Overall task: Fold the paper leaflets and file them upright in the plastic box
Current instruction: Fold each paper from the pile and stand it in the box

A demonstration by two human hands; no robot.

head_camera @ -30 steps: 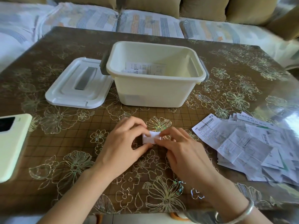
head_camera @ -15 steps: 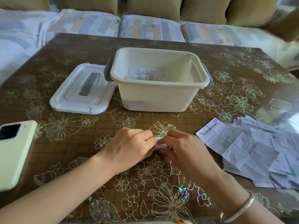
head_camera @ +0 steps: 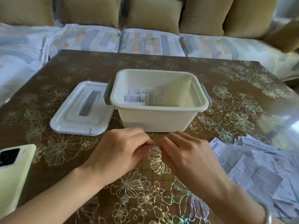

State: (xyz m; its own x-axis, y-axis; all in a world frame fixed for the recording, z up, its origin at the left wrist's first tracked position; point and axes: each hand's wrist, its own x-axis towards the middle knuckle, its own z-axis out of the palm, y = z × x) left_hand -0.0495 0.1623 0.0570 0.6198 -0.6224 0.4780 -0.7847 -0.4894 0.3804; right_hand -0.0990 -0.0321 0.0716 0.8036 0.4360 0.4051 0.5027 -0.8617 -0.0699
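Standing open near the middle of the table (head_camera: 68, 70), the cream plastic box (head_camera: 160, 122) held several folded leaflets (head_camera: 140, 97). They were filed upright in its left half, faces toward the camera and long edges running left to right. Its white lid (head_camera: 77, 122) lay flat just beside it on the left, grey handle up. In front of the box, the left hand (head_camera: 119, 154) and right hand (head_camera: 186, 157) met fingertip to fingertip, both pinching one small folded leaflet (head_camera: 155, 147) close to the tabletop. Only a white corner showed between the fingers, so its long axis could not be told. A loose pile of unfolded leaflets (head_camera: 258, 167) lay at the right edge, near the right hand. Print covered the sheets, too small to read. A pale green phone (head_camera: 14, 175) lay camera side up at the left edge
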